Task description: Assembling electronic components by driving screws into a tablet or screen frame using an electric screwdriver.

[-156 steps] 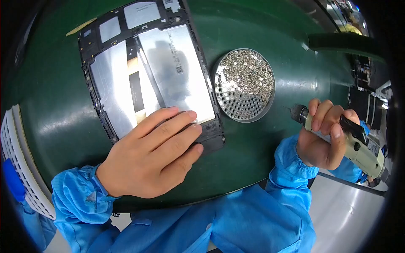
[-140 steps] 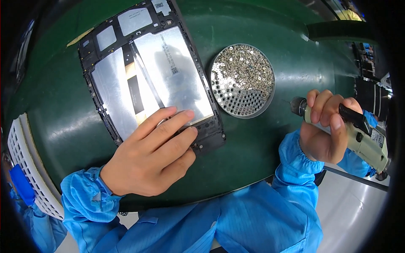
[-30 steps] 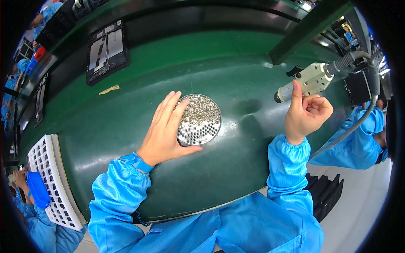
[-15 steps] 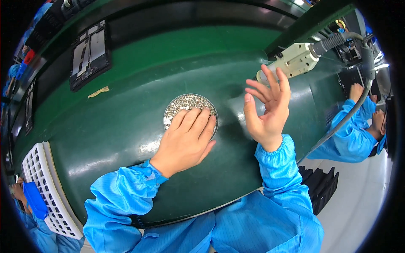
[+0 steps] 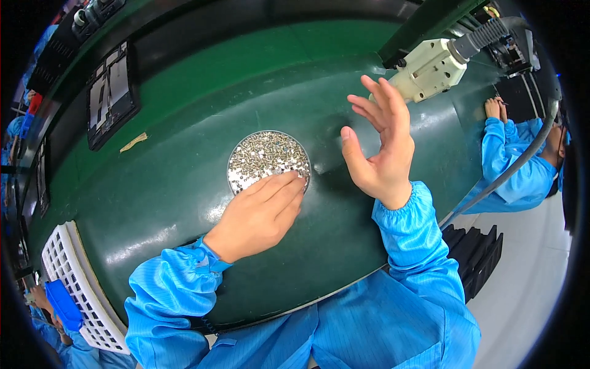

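A round shallow dish [image 5: 249, 178] lies on the green table, with many small metal screws [image 5: 270, 150] spread in it. Over its near right part is my left hand [image 5: 255, 218], palm down. Those fingers lie together with their tips down among the screws, and the thumb is hidden underneath. Whatever they may pinch does not show. To the right of the dish my right hand [image 5: 384, 144] is raised, palm turned inward, fingers and thumb apart, holding nothing. Just beyond its fingertips is a cream-coloured device [image 5: 430, 71] with a corrugated hose.
A dark flat electronic panel [image 5: 110, 98] and a yellowish strip [image 5: 134, 142] lie at the far left. A white grid tray [image 5: 80, 289] with a blue bin [image 5: 63, 305] stands near left. A grey cable [image 5: 507, 172] hangs at right, near black racks [image 5: 473, 258]. A co-worker [image 5: 516, 154] sits at right.
My left hand has drawn back toward the dish's near edge, its fingers coming together and uncovering more screws. My right hand stays raised and open, slightly shifted. The whole view has shifted a little.
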